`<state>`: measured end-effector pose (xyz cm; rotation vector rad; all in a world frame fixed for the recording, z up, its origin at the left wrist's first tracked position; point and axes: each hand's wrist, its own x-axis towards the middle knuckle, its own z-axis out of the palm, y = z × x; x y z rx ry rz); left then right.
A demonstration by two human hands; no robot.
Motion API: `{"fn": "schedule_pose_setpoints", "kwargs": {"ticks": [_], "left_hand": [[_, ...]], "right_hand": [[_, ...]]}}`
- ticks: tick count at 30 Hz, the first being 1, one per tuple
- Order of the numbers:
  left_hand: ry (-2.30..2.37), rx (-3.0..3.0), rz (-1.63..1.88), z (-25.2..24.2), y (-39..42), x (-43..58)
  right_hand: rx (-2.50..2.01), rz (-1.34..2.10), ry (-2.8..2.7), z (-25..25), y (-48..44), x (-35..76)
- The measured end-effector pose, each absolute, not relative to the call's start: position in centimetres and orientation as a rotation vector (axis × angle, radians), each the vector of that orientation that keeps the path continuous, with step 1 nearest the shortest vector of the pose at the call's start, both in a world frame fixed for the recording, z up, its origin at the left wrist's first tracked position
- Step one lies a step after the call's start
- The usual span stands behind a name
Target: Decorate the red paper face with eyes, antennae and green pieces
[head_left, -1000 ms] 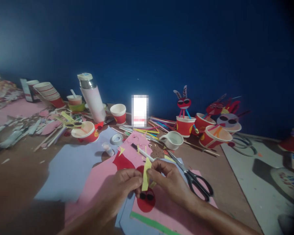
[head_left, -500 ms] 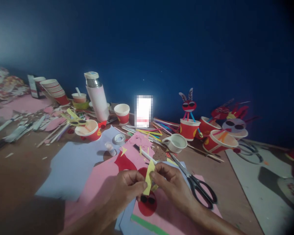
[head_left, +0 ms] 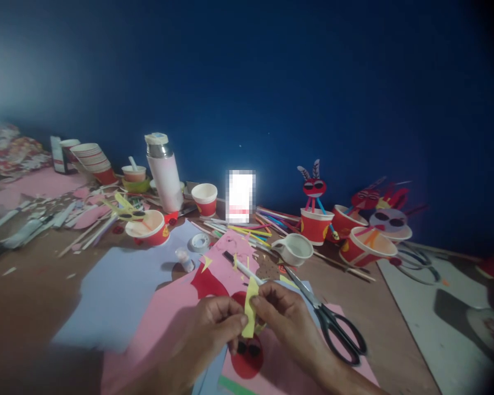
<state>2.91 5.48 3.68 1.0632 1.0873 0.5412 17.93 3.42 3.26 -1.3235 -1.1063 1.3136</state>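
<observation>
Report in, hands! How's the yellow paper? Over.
Left hand, right hand: both holding yellow paper. Red circle on pink sheet below. Scissors beside right hand, apart from yellow paper.

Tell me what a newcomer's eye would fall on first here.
Probably the bright, pixelated white rectangle near the middle, against the dark blue wall. Next might be the red figure with upright ears, in a red cup to the rectangle's right. Nearest the viewer, a yellow strip is pinched between the left grip and right grip, just above a red disc in the picture.
</observation>
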Motion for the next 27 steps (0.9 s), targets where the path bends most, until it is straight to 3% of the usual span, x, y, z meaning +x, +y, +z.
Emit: {"fn": "schedule_pose_setpoints", "kwargs": {"ticks": [10,27], "left_hand": [[0.902,0.946,0.577,2.8,5.7,2.0],[1.124,1.164,0.505,4.0,5.6,2.8]], "right_hand": [[-1.256,1.387,-1.118,3.0,3.4,18.6],[-1.242,1.370,-1.085,2.9,3.2,17.9]]}}
